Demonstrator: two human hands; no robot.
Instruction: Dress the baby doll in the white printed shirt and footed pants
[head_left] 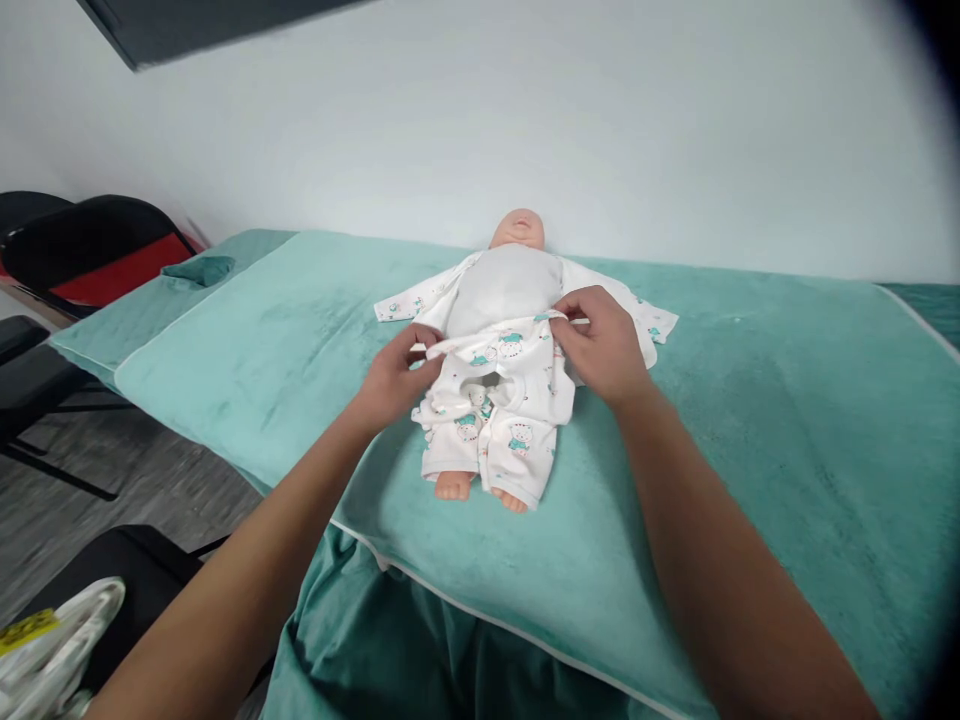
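Note:
A baby doll lies on its back on a teal blanket, head toward the wall, with a grey cloth torso. It wears white patterned pants, and a matching white top lies spread open under it. My left hand pinches the waistband at the doll's left-side hip. My right hand grips the waistband at the other hip. Both hands are closed on the fabric. The doll's bare feet stick out of the pant legs.
The blanket covers a long table against a white wall. Black and red chairs stand at the left. A small folded teal cloth lies at the table's far left corner. A white bag sits on a black seat at the lower left.

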